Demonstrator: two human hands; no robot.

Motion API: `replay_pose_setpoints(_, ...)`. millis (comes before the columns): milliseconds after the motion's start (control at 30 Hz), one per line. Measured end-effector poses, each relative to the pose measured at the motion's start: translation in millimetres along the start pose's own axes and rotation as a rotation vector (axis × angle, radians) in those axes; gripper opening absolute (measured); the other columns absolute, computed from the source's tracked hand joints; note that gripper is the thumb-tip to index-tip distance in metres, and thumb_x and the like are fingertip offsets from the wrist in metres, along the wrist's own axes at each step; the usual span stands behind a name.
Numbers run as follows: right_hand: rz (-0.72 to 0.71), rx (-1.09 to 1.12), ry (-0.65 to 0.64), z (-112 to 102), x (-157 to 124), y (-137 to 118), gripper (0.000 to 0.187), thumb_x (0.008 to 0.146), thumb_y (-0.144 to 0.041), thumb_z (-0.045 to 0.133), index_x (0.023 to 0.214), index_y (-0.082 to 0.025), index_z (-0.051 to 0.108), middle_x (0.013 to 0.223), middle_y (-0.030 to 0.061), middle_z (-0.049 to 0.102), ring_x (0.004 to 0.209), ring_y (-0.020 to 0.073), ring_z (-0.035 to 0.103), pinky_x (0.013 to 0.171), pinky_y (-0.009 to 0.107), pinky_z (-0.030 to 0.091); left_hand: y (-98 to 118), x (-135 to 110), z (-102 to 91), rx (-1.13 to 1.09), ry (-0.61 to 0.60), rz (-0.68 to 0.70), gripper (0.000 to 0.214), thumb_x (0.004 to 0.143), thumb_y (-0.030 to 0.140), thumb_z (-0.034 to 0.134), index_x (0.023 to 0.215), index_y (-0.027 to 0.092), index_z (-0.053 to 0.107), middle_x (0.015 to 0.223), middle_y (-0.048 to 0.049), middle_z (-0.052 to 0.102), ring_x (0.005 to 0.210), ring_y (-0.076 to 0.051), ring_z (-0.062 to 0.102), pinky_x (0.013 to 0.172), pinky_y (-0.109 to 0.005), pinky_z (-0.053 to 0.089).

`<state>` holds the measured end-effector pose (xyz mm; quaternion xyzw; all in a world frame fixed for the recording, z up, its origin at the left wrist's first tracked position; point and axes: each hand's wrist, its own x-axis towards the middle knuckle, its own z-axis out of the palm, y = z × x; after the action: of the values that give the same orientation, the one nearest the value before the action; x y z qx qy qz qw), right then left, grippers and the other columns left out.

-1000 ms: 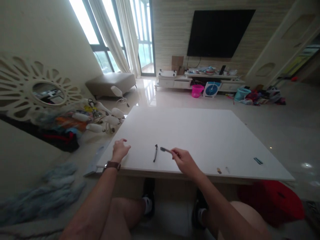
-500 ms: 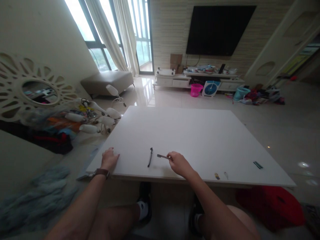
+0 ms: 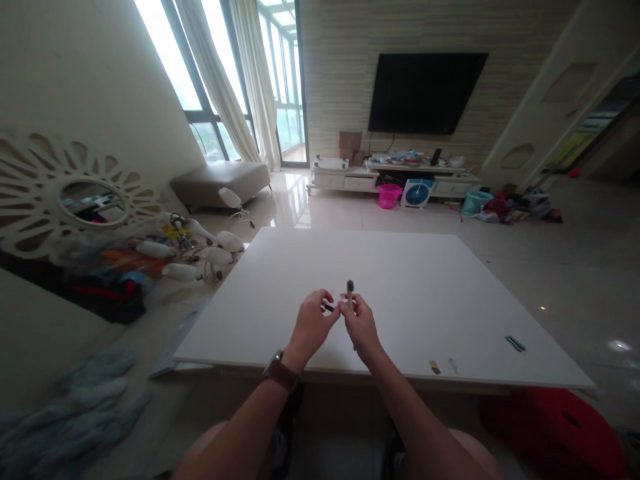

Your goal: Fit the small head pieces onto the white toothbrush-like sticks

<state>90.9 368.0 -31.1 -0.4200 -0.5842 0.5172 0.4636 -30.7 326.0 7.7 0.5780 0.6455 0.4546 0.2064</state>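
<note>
Both hands are close together above the near part of the white table (image 3: pixel 400 273). My right hand (image 3: pixel 361 323) is closed around a toothbrush (image 3: pixel 351 287), held upright with its dark bristled head at the top and a pale handle passing through the fingers. My left hand (image 3: pixel 314 319) is closed with a slim black stick (image 3: pixel 329 308) between thumb and fingers; most of it is hidden by the hand. Something small and clear shows between the fingertips, too blurred to name.
Near the front edge lie a small yellow and dark piece (image 3: pixel 435 367) and a small clear piece (image 3: pixel 453 365). Dark green strips (image 3: pixel 515 343) lie to the right. A white-armed lamp (image 3: pixel 215 255) stands left of the table; a red stool (image 3: pixel 555 427) is at the lower right.
My left hand has moved right from the table's left side, and the slim black stick has left the tabletop. My right hand has turned the toothbrush from sideways to upright. The view has tilted up slightly.
</note>
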Motion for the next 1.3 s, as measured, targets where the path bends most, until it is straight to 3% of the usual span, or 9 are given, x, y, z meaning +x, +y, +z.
replay_pose_setpoints(167,0.034,-0.062,0.128,-20,7,1,0.036,0.087,-0.051,0.059,0.085,-0.017,0.070,0.081,0.0057,0.070,0.079,0.0209,0.063,0.071,0.029,0.047,7,0,17.3,-0.025,-0.035,0.082,0.010,0.079,0.021,0.071,0.083,0.019,0.062,0.094,-0.0042,0.061,0.082,-0.015,0.061,0.075,-0.030,0.053)
replay_pose_setpoints(367,0.027,-0.193,0.115,-36,7,-1,0.034,0.087,-0.049,0.056,0.078,-0.018,0.068,0.074,0.0053,0.068,0.073,0.0224,0.062,0.065,0.030,0.045,-4,-1,25.3,-0.091,-0.173,0.114,0.015,0.077,0.020,0.076,0.087,0.020,0.066,0.104,-0.0031,0.055,0.080,-0.012,0.056,0.077,-0.031,0.053)
replay_pose_setpoints(533,-0.037,-0.331,0.065,-33,11,-6,0.034,0.090,-0.047,0.053,0.074,-0.020,0.064,0.069,0.0033,0.065,0.068,0.0201,0.058,0.062,0.028,0.041,-12,14,23.1,-0.114,-0.186,0.096,0.011,0.074,0.020,0.081,0.077,0.019,0.070,0.110,-0.0036,0.054,0.085,-0.013,0.058,0.078,-0.031,0.053)
replay_pose_setpoints(667,-0.045,-0.366,0.073,-29,17,-6,0.034,0.091,-0.048,0.053,0.074,-0.020,0.064,0.067,0.0035,0.064,0.065,0.0197,0.055,0.059,0.028,0.037,-15,22,18.9,-0.011,-0.162,0.167,0.011,0.071,0.020,0.084,0.074,0.021,0.074,0.113,-0.0042,0.059,0.097,-0.018,0.058,0.090,-0.037,0.050)
replay_pose_setpoints(833,-0.044,-0.390,0.069,-26,16,-4,0.032,0.092,-0.045,0.052,0.073,-0.021,0.063,0.066,0.0025,0.063,0.064,0.0195,0.055,0.059,0.028,0.036,-16,21,17.0,0.101,-0.136,0.227,0.009,0.073,0.022,0.083,0.073,0.022,0.074,0.111,-0.0049,0.060,0.106,-0.021,0.052,0.095,-0.040,0.047)
replay_pose_setpoints(1167,-0.104,-0.536,0.029,-25,1,-8,0.032,0.095,-0.039,0.048,0.071,-0.020,0.059,0.062,0.0003,0.059,0.058,0.0150,0.050,0.058,0.026,0.032,-24,15,18.0,0.080,-0.190,0.247,0.013,0.080,0.021,0.075,0.070,0.020,0.067,0.113,-0.0053,0.058,0.110,-0.023,0.048,0.099,-0.042,0.045)
replay_pose_setpoints(1300,-0.092,-0.497,0.059,-28,4,-11,0.032,0.095,-0.040,0.049,0.072,-0.020,0.059,0.062,0.0000,0.059,0.058,0.0143,0.049,0.058,0.025,0.033,-22,18,17.3,0.036,-0.175,0.239,0.016,0.083,0.027,0.074,0.070,0.020,0.068,0.114,-0.0064,0.059,0.110,-0.024,0.050,0.099,-0.044,0.045)
